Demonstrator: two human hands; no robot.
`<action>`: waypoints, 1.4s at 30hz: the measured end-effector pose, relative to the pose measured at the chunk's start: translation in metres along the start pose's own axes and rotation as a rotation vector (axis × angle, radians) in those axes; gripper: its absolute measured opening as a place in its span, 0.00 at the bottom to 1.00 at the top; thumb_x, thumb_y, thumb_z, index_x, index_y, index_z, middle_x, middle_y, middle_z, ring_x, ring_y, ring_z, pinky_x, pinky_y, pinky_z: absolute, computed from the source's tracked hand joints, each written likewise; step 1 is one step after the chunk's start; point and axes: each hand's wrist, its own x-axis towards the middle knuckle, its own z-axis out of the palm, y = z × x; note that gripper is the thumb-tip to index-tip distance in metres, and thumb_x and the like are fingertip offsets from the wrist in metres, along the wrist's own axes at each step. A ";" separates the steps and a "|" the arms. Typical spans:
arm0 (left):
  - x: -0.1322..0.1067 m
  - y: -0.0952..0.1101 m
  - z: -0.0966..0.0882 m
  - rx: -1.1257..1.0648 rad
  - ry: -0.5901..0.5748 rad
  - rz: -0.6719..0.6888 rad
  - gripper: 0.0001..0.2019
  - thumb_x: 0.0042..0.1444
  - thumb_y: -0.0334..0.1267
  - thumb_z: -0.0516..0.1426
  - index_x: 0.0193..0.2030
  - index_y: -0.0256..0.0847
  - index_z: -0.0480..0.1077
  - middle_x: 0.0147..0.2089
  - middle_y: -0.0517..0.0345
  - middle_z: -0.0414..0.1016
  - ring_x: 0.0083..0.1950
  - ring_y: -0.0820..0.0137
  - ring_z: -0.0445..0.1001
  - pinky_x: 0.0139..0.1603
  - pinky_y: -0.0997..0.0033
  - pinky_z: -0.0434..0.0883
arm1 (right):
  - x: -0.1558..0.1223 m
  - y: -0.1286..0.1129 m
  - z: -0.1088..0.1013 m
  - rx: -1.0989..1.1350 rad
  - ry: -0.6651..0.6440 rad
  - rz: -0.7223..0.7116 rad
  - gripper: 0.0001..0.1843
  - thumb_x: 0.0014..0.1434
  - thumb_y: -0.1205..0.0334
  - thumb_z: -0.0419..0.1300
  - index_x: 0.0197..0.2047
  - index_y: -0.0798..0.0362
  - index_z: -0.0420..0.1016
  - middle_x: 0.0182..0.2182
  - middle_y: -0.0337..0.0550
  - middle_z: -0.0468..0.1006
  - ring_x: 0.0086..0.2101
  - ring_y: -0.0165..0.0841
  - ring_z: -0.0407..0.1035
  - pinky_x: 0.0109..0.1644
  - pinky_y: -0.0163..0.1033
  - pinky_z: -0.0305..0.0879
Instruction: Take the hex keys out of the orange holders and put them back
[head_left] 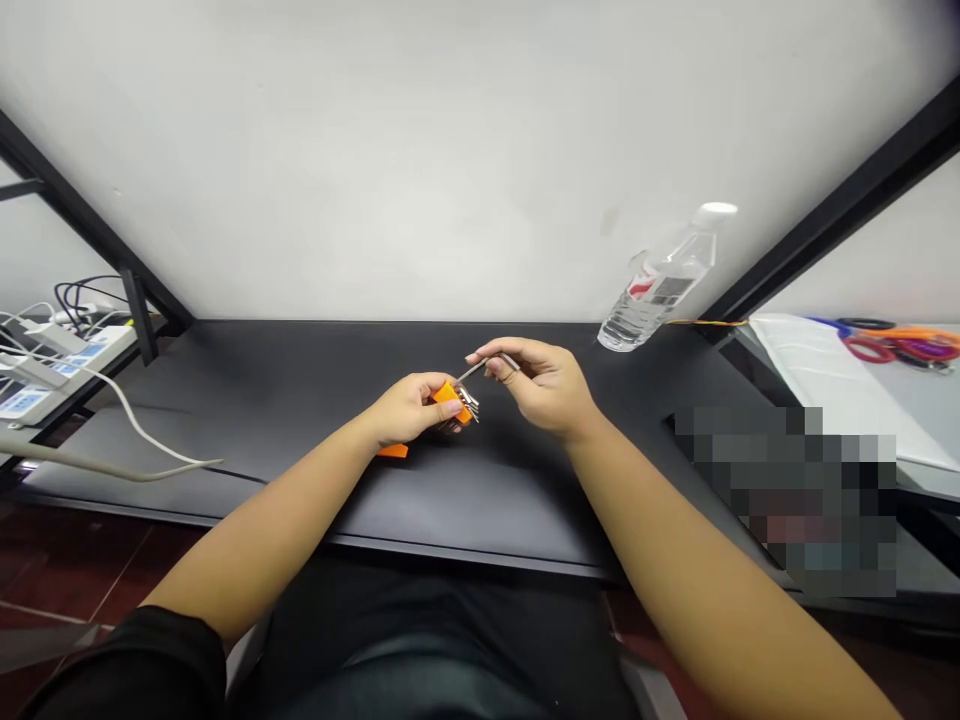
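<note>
L hand (405, 408) clenching orange hex key set (452, 403); R hand (541, 385) pinching steel key (480, 366), swung out, others folded; orange piece (392, 451) beside L hand.

Your left hand (409, 408) closes around a bright orange plastic holder (448, 402), your fingertips resting on its top, with a fan of silver hex keys (469, 407) sticking out past your hand toward the right. Your right hand (544, 385) pinches the end of a thin, silver hex key (472, 371) between thumb and fingers; it runs at a slant from the bundle up to that grip. A flat orange piece (392, 451) lies on the dark tabletop (300, 380), partly tucked under your left hand's edge, just apart from the holder.
</note>
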 end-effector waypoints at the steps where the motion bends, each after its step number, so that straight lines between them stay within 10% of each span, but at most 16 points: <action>1: 0.000 0.000 0.000 0.001 -0.005 -0.001 0.16 0.59 0.48 0.63 0.41 0.35 0.74 0.38 0.49 0.78 0.35 0.70 0.75 0.43 0.65 0.73 | 0.000 0.000 0.001 -0.004 -0.010 -0.006 0.12 0.64 0.51 0.64 0.45 0.48 0.82 0.42 0.46 0.85 0.42 0.39 0.79 0.50 0.48 0.76; 16: 0.005 -0.009 -0.006 0.104 0.116 -0.026 0.17 0.58 0.50 0.63 0.41 0.35 0.74 0.36 0.51 0.78 0.35 0.69 0.76 0.40 0.68 0.72 | 0.000 0.003 0.002 -0.378 -0.320 -0.019 0.23 0.67 0.57 0.55 0.64 0.47 0.73 0.55 0.45 0.80 0.49 0.41 0.77 0.53 0.48 0.73; 26: 0.004 -0.010 -0.004 0.186 0.211 -0.041 0.16 0.59 0.49 0.62 0.40 0.36 0.74 0.35 0.52 0.79 0.35 0.69 0.76 0.41 0.68 0.72 | 0.002 0.001 0.011 -0.535 -0.339 -0.020 0.23 0.73 0.50 0.47 0.46 0.46 0.83 0.43 0.44 0.85 0.42 0.40 0.77 0.46 0.42 0.68; 35: 0.004 -0.011 0.002 0.198 0.262 -0.051 0.14 0.60 0.44 0.61 0.50 0.41 0.70 0.40 0.56 0.79 0.40 0.69 0.76 0.45 0.69 0.73 | 0.001 -0.003 0.019 -0.873 -0.419 0.101 0.20 0.72 0.50 0.47 0.37 0.51 0.73 0.37 0.47 0.81 0.31 0.35 0.69 0.32 0.39 0.53; 42: 0.001 -0.011 0.008 0.020 0.161 -0.072 0.18 0.60 0.46 0.62 0.51 0.44 0.63 0.36 0.61 0.77 0.39 0.70 0.77 0.47 0.67 0.72 | 0.002 0.002 0.010 -0.576 -0.437 0.083 0.22 0.71 0.49 0.47 0.30 0.51 0.68 0.27 0.39 0.73 0.27 0.31 0.63 0.31 0.37 0.51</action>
